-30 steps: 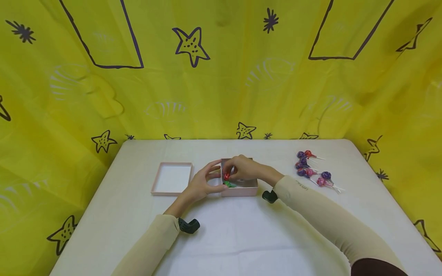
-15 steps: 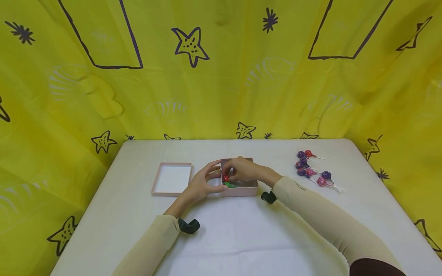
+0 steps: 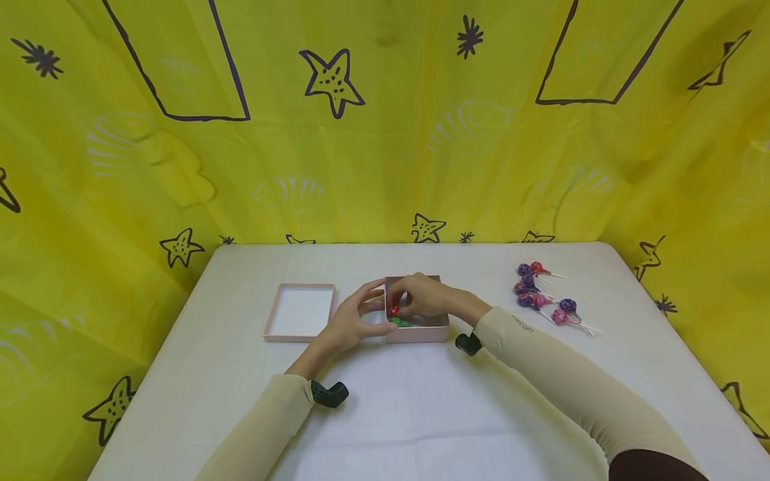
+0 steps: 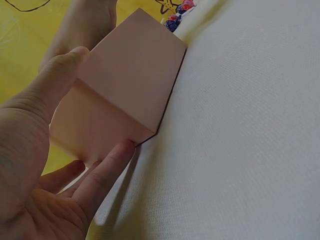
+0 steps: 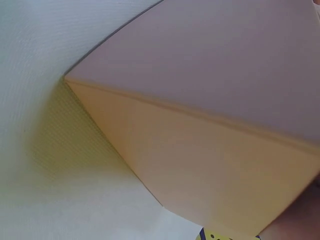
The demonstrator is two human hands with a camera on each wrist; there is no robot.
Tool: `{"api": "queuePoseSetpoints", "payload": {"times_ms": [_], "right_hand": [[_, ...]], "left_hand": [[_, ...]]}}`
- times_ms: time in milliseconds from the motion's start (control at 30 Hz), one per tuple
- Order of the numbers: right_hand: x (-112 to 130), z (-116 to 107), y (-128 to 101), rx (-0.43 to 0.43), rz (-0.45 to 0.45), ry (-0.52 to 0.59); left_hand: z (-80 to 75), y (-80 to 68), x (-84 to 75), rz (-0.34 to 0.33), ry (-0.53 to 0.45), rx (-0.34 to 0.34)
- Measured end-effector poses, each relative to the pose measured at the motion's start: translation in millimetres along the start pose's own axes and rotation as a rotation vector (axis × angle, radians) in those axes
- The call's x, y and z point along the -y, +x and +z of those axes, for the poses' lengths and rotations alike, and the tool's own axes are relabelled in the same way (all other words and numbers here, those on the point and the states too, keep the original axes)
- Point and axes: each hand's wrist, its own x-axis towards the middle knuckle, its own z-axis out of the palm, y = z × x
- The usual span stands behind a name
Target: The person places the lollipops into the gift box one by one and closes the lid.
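Note:
A pale pink open box [image 3: 416, 335] stands mid-table with its far and side walls up. My left hand [image 3: 349, 324] holds its left end, thumb at the near corner; in the left wrist view, fingertips [image 4: 122, 150] touch the end wall. Inside, my right hand [image 3: 421, 294] pinches a red-wrapped lollipop [image 3: 394, 311] at the left end, its stick hidden. A green-wrapped sweet [image 3: 399, 322] lies next to it, nearer the front wall. The right wrist view shows mainly the box's outer walls [image 5: 200, 160], with the fingers out of sight.
The box's lid [image 3: 299, 311] lies inside up at the left. Several lollipops [image 3: 532, 294] in purple, red and pink wrappers are grouped at the right of the white table [image 3: 385, 401]. A yellow curtain [image 3: 385, 133] hangs behind.
My right hand has lowered slightly with the red lollipop, deeper into the box, and then stayed. The left hand has kept its place on the box.

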Motion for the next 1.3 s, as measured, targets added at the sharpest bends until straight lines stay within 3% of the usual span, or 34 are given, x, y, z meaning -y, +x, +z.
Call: {"api": "queuePoseSetpoints", "payload": {"times_ms": [700,900,1300], "right_hand": [[11,-25,-18,0.036,0.026,-0.077],[16,-38,-33,-0.004,-0.007,-0.107],[14,-70,-72,-0.115,0.009,-0.161]], "left_hand": [[0.1,-0.3,4.3,-0.007,-0.022,-0.009],[0.6,-0.4,2.5,-0.024,-0.011,-0.008],[0.6,1.7,1.0,-0.030,0.001,-0.015]]}}
